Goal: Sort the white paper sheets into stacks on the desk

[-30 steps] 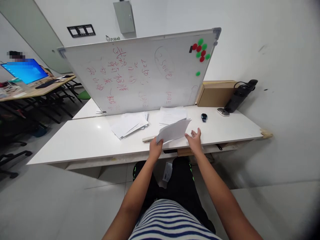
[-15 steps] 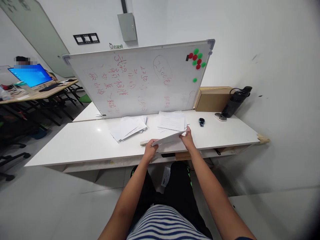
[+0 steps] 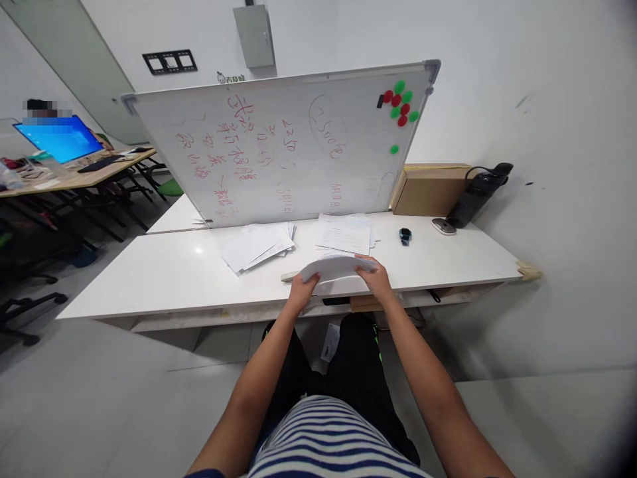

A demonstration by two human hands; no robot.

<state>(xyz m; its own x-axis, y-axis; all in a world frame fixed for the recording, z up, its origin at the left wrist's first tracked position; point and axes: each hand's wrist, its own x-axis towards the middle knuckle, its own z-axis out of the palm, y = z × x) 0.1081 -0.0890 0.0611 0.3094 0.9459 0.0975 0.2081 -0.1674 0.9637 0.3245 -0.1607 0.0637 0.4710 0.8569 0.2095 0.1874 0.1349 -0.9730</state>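
Note:
Sheets of white paper (image 3: 336, 267) are held between my two hands above the front edge of the white desk (image 3: 149, 272), their top edge bowed upward. My left hand (image 3: 302, 291) is closed on the left end, thumb in front. My right hand (image 3: 374, 277) grips the right end. Just left of my left hand lies a pale, narrow object (image 3: 288, 276), partly hidden. Behind the held sheets is a stack of printed papers (image 3: 344, 234). A looser, fanned pile of papers (image 3: 256, 245) lies further left.
A whiteboard (image 3: 279, 146) with red writing and magnets stands along the desk's back. To the right are a watch (image 3: 405, 236), a mouse (image 3: 443, 226), a cardboard box (image 3: 430, 191) and a black bottle (image 3: 478, 196). Another desk with a monitor (image 3: 62, 138) and a person is far left.
The held paper has gone from nearly flat to bowed, with its face now showing. My fingers have shifted on its ends. The view has moved slightly.

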